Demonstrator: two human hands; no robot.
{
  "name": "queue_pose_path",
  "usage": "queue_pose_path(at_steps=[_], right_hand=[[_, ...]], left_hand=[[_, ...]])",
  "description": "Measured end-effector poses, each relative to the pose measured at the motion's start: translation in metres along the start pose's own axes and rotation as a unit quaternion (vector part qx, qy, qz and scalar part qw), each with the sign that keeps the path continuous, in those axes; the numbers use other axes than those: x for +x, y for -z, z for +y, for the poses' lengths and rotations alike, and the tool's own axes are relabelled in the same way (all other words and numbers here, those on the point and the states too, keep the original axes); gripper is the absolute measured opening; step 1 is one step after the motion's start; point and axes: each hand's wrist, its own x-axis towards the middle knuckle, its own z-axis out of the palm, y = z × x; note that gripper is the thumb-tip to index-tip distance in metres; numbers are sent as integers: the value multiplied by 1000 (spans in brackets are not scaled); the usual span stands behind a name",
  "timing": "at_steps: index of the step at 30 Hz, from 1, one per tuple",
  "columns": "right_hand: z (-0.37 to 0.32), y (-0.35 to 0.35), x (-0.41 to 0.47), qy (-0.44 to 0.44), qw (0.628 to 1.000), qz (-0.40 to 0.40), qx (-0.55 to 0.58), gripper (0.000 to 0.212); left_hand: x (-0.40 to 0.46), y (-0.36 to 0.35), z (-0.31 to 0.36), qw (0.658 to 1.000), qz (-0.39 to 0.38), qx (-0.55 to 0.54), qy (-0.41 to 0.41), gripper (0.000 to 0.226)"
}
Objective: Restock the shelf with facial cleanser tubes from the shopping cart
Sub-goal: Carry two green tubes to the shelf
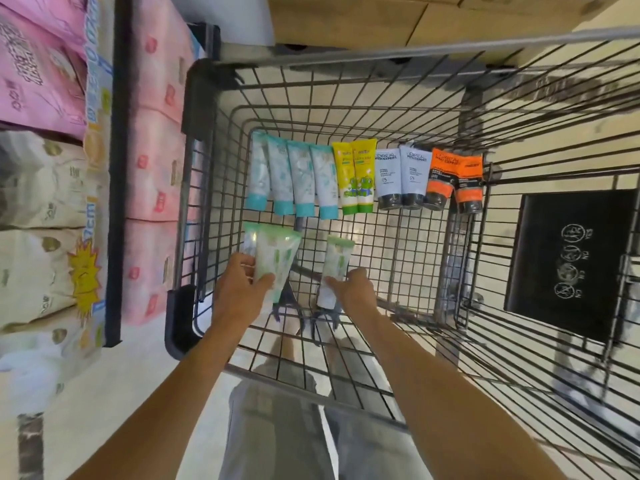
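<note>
A shop aisle: shelves (pixel 114 168) of pink and beige packs stand at our left, a wire shopping cart (pixel 381 109) below us. Along its floor lies a row of tubes: four teal (pixel 294 178), two yellow (pixel 355 178), two white (pixel 401 178), two orange (pixel 455 180). Our left hand (pixel 242 289) grips two green-and-white tubes (pixel 275 261). Our right hand (pixel 356 285) pinches another green tube (pixel 334 268).
</note>
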Motion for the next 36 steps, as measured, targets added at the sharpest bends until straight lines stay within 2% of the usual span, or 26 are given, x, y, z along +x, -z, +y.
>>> queue_pose_path(at_steps=[5, 9, 13, 19, 25, 28, 29, 31, 33, 36], right_hand=[[7, -13, 2, 8, 997, 27, 70, 38], [12, 8, -7, 5, 994, 1, 110, 26], [15, 46, -34, 30, 986, -20, 164, 45], [-5, 93, -104, 96, 975, -26, 198, 51], [-29, 106, -190, 203, 967, -39, 149, 42], [-40, 101, -230, 249, 960, -66, 107, 39], [-43, 98, -241, 263, 958, -72, 87, 37], [-45, 85, -263, 292, 951, -91, 50, 30], [-41, 70, -287, 317, 942, -104, 25, 24], [-23, 44, -321, 347, 927, -142, -15, 33]], left_hand=[[1, -1, 0, 1000, 1, -22, -1, 37], [-5, 4, 10, 998, -2, -61, -7, 39], [-29, 13, 31, 993, 3, -115, -16, 36], [-88, 37, 55, 970, 24, -234, -61, 34], [-165, 71, 55, 937, 65, -336, -73, 32], [-208, 89, 47, 930, 79, -349, -82, 10], [-223, 95, 42, 931, 91, -343, -83, 10], [-251, 102, 20, 927, 124, -346, -76, 16], [-278, 106, -12, 914, 161, -368, -58, 12], [-324, 98, -63, 882, 220, -417, -27, 22]])
